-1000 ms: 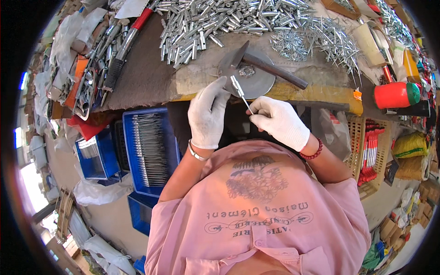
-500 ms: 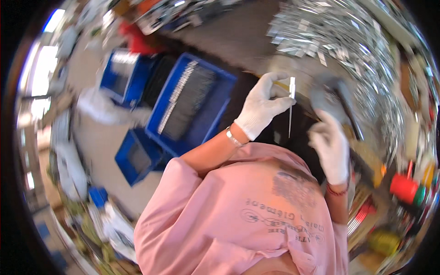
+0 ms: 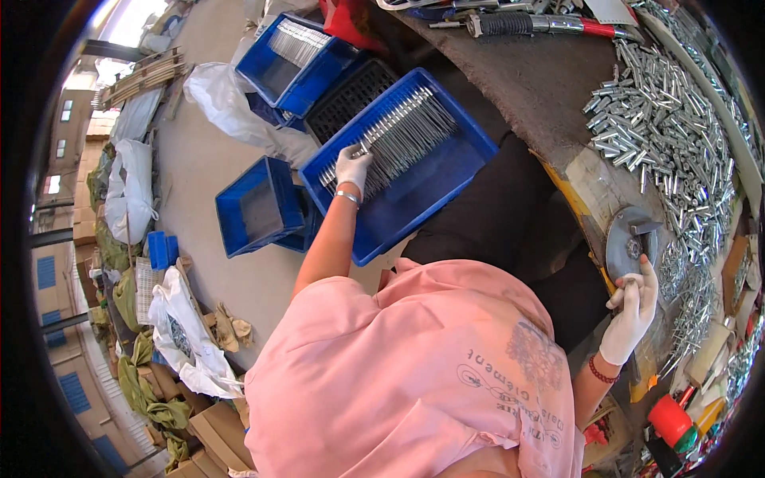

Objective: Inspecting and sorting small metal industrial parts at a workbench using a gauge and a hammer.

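Our left hand (image 3: 353, 169) meets metal rods (image 3: 406, 139) rowed in the large blue crate (image 3: 422, 185), its grip unclear to us; a far-left blue bin (image 3: 315, 84) holds silver pieces (image 3: 296, 44). Our right hand (image 3: 631, 315) is half-open near the bench (image 3: 526, 88).

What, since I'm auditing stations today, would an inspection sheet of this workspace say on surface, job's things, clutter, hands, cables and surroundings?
Surface: dark worktop, partly yellow-edged.
Job's things: metal rods lined up in a blue tray.
Clutter: heaped silver pieces and a red-and-black tool on the worktop.
Hands: left hand at the rods, grip unclear; right hand by the grey disc, nothing visibly held.
Cables: nothing seen.
Surroundings: white sack, cardboard boxes at left.
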`<act>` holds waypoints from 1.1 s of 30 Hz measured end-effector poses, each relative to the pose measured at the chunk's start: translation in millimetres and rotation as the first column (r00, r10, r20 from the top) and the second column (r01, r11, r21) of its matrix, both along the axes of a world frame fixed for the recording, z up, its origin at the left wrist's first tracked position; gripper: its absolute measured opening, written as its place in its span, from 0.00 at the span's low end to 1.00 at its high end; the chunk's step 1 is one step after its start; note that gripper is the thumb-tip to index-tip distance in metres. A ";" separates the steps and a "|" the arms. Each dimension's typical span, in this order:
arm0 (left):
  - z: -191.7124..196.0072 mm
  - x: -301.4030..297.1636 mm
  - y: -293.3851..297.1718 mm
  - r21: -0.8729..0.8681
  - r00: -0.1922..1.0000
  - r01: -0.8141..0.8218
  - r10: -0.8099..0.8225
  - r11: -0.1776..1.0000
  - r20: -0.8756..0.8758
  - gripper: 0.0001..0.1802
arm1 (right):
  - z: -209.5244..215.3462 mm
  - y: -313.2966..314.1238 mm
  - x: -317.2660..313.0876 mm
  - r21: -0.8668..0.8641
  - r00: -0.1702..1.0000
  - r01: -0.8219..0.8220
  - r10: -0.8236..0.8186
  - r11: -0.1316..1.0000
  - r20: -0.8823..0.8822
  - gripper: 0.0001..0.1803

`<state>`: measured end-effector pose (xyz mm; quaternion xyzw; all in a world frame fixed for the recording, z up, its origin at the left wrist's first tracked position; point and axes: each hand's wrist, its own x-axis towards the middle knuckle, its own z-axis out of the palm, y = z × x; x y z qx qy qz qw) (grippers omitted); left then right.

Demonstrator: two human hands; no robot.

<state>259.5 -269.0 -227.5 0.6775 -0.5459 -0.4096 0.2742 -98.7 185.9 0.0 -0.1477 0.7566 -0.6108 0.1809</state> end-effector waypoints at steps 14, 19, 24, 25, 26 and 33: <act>22.0 -10.2 -26.0 -0.445 0.976 0.048 0.052 0.894 0.210 0.19 | -8.2 2.3 -1.2 -0.077 0.997 -0.065 0.068 0.995 0.036 0.20; 153.3 -170.1 37.0 -0.696 0.900 0.318 -0.435 0.643 0.009 0.05 | 1.1 7.3 2.3 -0.074 0.992 -0.021 0.030 0.997 0.121 0.19; 225.1 -288.7 118.7 -0.716 0.427 0.692 -0.849 0.086 0.310 0.16 | 6.8 11.0 5.1 -0.100 0.987 -0.026 0.041 0.995 0.157 0.18; 229.6 -306.7 134.4 -0.686 0.410 0.724 -0.848 0.078 0.337 0.17 | 4.8 15.4 5.4 -0.108 0.989 -0.026 0.042 0.994 0.141 0.18; 234.3 -322.9 149.5 -0.654 0.389 0.753 -0.847 0.065 0.363 0.18 | 1.4 18.6 5.3 -0.114 0.992 -0.024 0.038 0.993 0.124 0.18; 221.2 -344.6 151.9 -0.518 0.284 0.854 -0.875 0.045 0.392 0.15 | 19.9 52.9 3.5 0.131 0.909 0.044 0.015 0.990 -0.415 0.10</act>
